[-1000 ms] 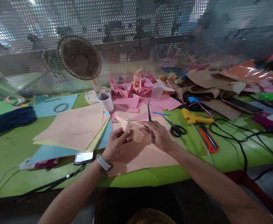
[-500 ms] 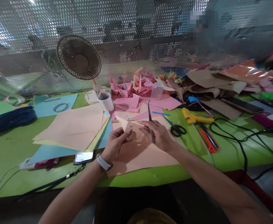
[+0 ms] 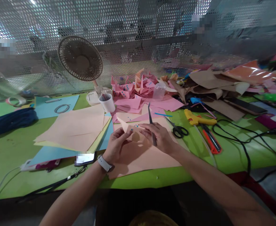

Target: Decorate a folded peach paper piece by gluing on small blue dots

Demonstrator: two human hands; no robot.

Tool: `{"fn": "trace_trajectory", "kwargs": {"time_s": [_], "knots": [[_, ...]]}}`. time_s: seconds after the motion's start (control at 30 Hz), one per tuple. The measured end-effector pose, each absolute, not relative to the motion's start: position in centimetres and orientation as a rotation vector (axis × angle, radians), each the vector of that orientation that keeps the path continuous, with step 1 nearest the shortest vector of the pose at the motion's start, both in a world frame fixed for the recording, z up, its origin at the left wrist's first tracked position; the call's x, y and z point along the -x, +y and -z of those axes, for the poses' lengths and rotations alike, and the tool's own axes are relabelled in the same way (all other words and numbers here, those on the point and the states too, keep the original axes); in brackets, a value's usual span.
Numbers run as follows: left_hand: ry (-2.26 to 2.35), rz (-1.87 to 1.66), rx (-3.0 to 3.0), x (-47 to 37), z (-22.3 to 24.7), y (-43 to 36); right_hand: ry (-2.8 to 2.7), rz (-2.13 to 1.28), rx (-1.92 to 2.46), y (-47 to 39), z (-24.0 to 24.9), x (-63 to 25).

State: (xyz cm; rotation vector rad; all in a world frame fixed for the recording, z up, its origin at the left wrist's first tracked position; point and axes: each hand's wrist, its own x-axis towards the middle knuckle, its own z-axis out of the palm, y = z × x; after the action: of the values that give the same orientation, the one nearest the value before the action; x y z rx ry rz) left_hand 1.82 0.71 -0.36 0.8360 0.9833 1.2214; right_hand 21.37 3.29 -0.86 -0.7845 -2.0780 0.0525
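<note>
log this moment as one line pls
left hand: holds folded peach paper with blue dots | right hand: holds tweezers, at same paper | nearby: scissors, yellow glue gun

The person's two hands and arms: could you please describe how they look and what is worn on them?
The left hand has no glove; around its wrist is a pale grey strap with small dark holes. The right hand is also gloveless, with nothing visible on its wrist. No sleeves show on either forearm.

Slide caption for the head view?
Left hand holds blue-dotted peach paper; right hand, at its other side, grips bent-tip tweezers.
</note>
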Motion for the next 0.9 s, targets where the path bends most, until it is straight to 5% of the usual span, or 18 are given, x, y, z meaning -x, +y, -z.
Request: {"fn": "trace_trajectory", "kwargs": {"time_s": [0.9], "knots": [[0.904, -1.280, -0.823, -1.91, 0.57, 0.98, -2.057, -0.269, 0.817, 3.54, 1.66, -21.30]]}}
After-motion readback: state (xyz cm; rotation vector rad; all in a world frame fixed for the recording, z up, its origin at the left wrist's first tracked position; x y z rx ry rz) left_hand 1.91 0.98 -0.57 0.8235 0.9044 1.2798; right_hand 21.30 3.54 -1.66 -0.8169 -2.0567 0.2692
